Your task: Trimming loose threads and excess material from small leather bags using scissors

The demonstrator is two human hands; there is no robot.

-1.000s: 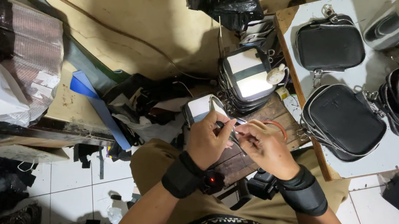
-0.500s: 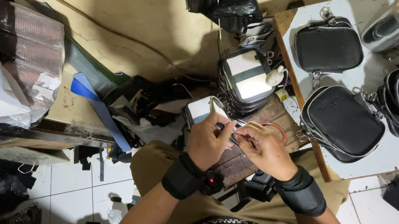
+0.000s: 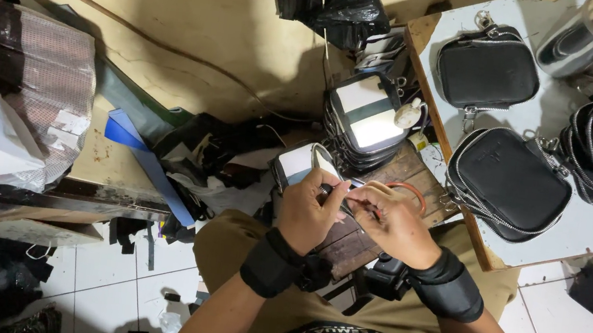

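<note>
A small dark tool (image 3: 330, 192) was gripped in the left hand (image 3: 307, 217), with the fingers curled tight around it. The right hand (image 3: 390, 221) was closed in a pinch just beside it, on a small part too tiny to be made out. Both hands were held close together over a little wooden surface (image 3: 371, 234) made of dark, rough planks. Just beyond the left hand, a small bag piece (image 3: 299, 165) with a pale, smooth face and a dark edge was lying.

A slip could be judged likely, because the hands were so close and the tool was thin. A finger could be poked, or the small part could be dropped into the scraps on the tiled floor (image 3: 114, 272) and lost.

A thin orange ring (image 3: 407, 192) was seen behind the right hand. A stack of bag pieces (image 3: 367, 122) with pale faces was set beyond it. Two finished black pouches (image 3: 505, 179) with shiny metal zips were laid on a white surface (image 3: 586, 227) to the right. They looked soft and rounded. A blue strip (image 3: 148, 162) and a crinkly black plastic bag (image 3: 334, 0) were also seen.
</note>
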